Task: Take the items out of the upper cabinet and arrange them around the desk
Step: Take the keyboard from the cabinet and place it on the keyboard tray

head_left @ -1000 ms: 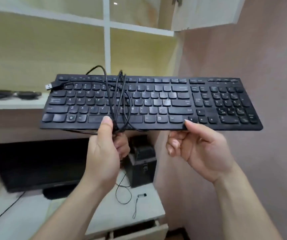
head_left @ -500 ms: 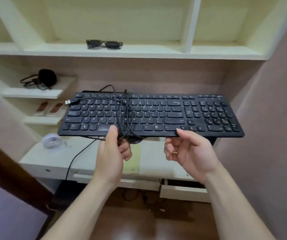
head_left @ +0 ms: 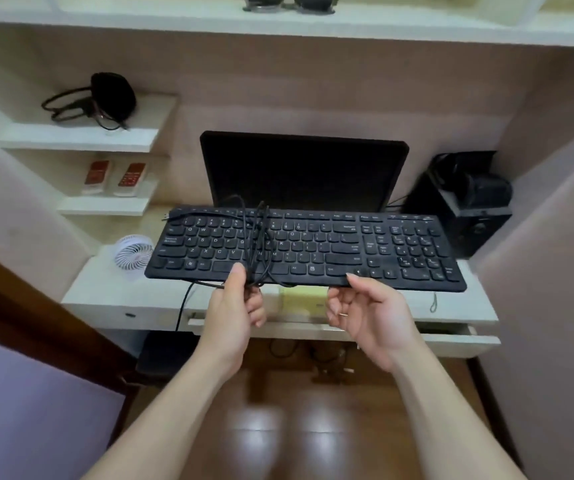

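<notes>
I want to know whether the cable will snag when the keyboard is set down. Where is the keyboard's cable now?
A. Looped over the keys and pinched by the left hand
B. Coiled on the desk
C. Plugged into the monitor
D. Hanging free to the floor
A: the cable lies looped across the keyboard, and the left hand pinches it at the front edge.

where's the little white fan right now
In the head view the white fan stands on the left end of the desk, just left of the keyboard held in both hands, below the shelf with two red-and-white remotes.
</notes>
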`<state>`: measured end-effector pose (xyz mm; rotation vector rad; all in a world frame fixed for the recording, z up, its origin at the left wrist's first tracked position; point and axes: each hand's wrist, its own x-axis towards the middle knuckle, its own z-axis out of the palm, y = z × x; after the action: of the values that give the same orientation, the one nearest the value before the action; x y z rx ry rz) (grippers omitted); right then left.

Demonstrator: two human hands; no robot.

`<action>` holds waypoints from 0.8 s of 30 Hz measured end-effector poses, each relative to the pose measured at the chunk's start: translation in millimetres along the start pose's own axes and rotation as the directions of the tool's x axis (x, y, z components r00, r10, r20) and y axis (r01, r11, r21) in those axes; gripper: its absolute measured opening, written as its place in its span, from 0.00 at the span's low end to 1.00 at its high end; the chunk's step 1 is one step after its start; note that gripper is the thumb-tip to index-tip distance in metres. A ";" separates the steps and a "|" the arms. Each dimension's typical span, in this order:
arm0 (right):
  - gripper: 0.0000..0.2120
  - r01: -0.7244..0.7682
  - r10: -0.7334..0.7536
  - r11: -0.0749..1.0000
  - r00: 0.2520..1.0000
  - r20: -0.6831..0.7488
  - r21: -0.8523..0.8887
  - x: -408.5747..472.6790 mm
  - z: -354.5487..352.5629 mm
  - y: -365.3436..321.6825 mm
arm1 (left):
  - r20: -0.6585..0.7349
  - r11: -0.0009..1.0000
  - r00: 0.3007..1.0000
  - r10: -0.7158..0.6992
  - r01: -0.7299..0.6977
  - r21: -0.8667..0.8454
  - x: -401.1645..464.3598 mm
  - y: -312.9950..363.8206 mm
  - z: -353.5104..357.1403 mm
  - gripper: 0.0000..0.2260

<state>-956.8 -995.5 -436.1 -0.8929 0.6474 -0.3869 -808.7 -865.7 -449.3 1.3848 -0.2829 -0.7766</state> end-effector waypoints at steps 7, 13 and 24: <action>0.16 -0.057 0.057 0.998 0.996 -0.066 0.007 29.6 -4.0 22.8 | 0.058 0.996 0.995 -0.086 0.084 0.041 27.1 -21.1 -16.9 0.21; 0.15 -0.036 0.040 0.997 0.997 -0.058 0.070 60.4 -20.7 16.0 | 0.005 0.990 0.991 -0.131 0.131 0.045 54.4 -25.3 -2.8 0.22; 0.13 -0.130 0.131 0.988 0.991 -0.006 0.081 121.0 -61.9 22.6 | -0.001 0.963 0.965 -0.263 0.262 -0.064 104.8 -60.8 12.6 0.28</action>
<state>-906.5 -1087.1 -525.9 -0.7678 0.6927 -0.2984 -759.9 -941.7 -531.1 1.3813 -0.0658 -0.9891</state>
